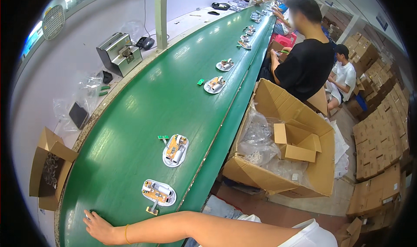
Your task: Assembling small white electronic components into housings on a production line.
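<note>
So there's this long green conveyor belt (143, 116) running from the near end way off to the far right, curving with the lens, with a pale bench (65, 73) strip along its left side. One hand (100, 227) lies flat on the near end of the belt, fingers spread, grip released and holding nothing, arm reaching across from the right with a thin yellow band at the wrist; I honestly can't tell whether it's the left or right hand, and the other one isn't showing. Just beyond it, near but not touching, sits a white oval half-built device (159, 192) with an orange circuit board inside. A second oval unit (175, 150) sits farther up with a small green part (163, 138) just beside it, and more of them (215, 85) trail off down the belt. On the pale bench there's a silver metal machine (118, 53), a black mouse-shaped thing (145, 43), some clear plastic bags (84, 95) and a dark flat pad (78, 115). A small open cardboard box (48, 169) hangs off the near left. Right of the belt is a big open carton (299, 116) with plastic bagging and a smaller box inside. A person in a black shirt (306, 64) sits at the belt farther along, another in white (345, 75) behind, and stacks of cartons (378, 134) fill the right side of the room.
</note>
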Tool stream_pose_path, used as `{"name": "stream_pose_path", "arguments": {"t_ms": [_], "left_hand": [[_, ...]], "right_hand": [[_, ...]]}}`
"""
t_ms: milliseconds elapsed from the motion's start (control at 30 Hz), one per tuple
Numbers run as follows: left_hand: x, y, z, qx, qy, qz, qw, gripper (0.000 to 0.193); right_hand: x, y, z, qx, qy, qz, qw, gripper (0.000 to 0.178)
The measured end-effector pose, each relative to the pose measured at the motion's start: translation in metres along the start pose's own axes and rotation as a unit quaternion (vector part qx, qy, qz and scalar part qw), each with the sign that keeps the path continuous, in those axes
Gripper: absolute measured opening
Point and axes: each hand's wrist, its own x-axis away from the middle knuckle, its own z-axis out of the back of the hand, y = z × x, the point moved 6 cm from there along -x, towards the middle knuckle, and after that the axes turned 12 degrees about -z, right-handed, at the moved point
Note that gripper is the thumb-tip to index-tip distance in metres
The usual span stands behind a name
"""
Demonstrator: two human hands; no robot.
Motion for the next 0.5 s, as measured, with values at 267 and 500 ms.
{"name": "stream_pose_path", "arguments": {"t_ms": [267,500], "left_hand": [[0.002,-0.05,-0.009,0.294,0.167,-0.481,0.809,0.035],[-0.007,0.0,0.0,0.019,0.008,-0.011,1.0,0.033]], "right_hand": [[-0.023,-0.008,-0.068,-0.006,0.033,0.029,0.999,0.034],[-0.031,0.004,-0.07,0.007,0.022,0.023,0.999,0.034]]}}
